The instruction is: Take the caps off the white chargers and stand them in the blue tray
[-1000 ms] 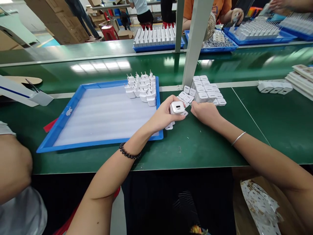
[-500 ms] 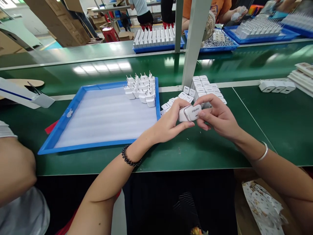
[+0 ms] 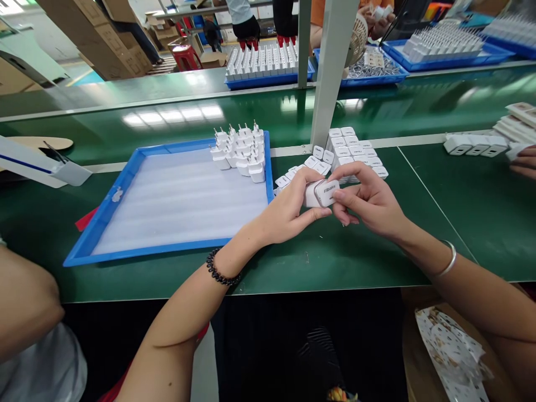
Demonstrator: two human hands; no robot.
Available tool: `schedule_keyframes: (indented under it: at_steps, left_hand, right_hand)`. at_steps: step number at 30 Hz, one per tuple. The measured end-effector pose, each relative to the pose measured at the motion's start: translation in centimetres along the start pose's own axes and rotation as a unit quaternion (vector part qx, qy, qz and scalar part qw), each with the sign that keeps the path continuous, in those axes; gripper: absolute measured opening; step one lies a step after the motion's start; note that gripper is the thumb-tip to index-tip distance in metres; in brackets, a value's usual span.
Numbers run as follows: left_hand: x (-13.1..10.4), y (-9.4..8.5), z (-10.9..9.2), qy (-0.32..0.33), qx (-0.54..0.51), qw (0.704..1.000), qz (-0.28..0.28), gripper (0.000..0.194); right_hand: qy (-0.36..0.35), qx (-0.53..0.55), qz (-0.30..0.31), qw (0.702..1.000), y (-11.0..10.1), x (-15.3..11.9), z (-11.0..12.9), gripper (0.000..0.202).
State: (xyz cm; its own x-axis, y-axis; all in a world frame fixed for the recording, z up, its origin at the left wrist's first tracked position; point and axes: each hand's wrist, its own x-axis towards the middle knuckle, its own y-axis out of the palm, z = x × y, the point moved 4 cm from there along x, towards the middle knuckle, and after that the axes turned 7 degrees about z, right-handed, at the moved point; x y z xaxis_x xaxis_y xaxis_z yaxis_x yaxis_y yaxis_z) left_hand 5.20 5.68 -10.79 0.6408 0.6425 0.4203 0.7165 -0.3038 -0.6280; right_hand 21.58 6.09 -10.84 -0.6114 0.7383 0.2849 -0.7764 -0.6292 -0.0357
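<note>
A white plug-in charger (image 3: pixel 322 194) with grey lettering on its face is held between both hands above the green bench. My left hand (image 3: pixel 293 206) grips its left end, thumb below and fingers above. The fingertips of my right hand (image 3: pixel 366 198) pinch its right end. Just behind my hands stand white chargers in rows (image 3: pixel 354 149), lettered ends up, with a few looser ones (image 3: pixel 312 162) beside them. Left of my hands lies a blue tray (image 3: pixel 138 250) with a white liner. Several chargers with upright pins (image 3: pixel 243 151) fill its back right corner.
A pale upright post (image 3: pixel 330 72) rises behind the charger rows. At the right, three white chargers (image 3: pixel 475 145) lie near a co-worker's hand (image 3: pixel 525 162). A person's arm (image 3: pixel 27 296) is at the left edge. Across the channel stand more blue trays (image 3: pixel 268 81).
A co-worker's hand with a white piece has come in at the right edge. My hands keep the charger in nearly the same place; the view has shifted slightly.
</note>
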Motion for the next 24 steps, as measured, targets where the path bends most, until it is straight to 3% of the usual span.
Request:
schedule_keyframes:
  at_steps: [24]
  left_hand:
    - [0.16, -0.12, -0.45, 0.025, 0.042, 0.999, 0.018, 0.035]
  right_hand:
    - [0.033, 0.003, 0.005, 0.999, -0.01, 0.05, 0.05, 0.026]
